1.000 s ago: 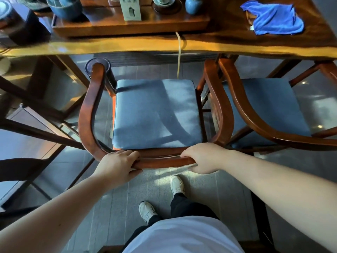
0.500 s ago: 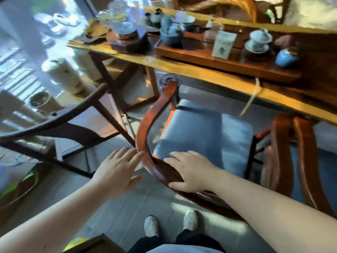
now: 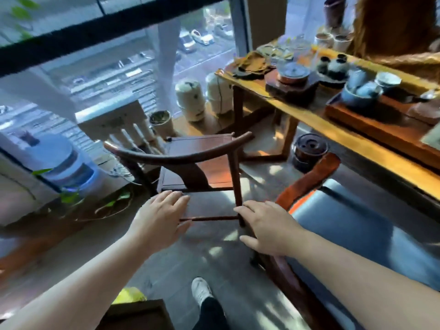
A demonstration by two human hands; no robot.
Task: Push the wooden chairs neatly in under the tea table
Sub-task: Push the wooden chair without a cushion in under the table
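Head view, left to right: a floor-to-ceiling window (image 3: 114,75) fills the left side, with a white appliance (image 3: 59,160) and a potted plant (image 3: 112,203) on the floor below it. Ahead stands a dark wooden chair (image 3: 188,153) with a curved top rail, placed at the end of the tea table, its seat bare and turned partly away; it appears not yet tucked in, which is likely why the person faces it.

The left hand (image 3: 162,217) is spread flat, fingers extended, holding nothing, low in front of that chair's lower rungs. The right hand (image 3: 269,227) is likewise released, palm down, fingers loose; it hovers just beside the reddish armrest of the cushioned armchair (image 3: 357,225), and contact cannot be told through the blur. Both reach forward as if bound for the dark chair's back.

The cushioned armchair sits at the right with its blue seat pad running in beneath the tabletop (image 3: 371,148) edge, so it looks pushed in already. On the tabletop are a kettle on its stand (image 3: 294,73), a blue tea bowl (image 3: 362,94) and a wooden tea tray (image 3: 381,125).

Compared with half a second ago, the view has swung further left towards the window. The right hand, then resting on the armchair's curved back rail, has come off it, and the dark chair, then only at the left edge, is now centred between the two hands.
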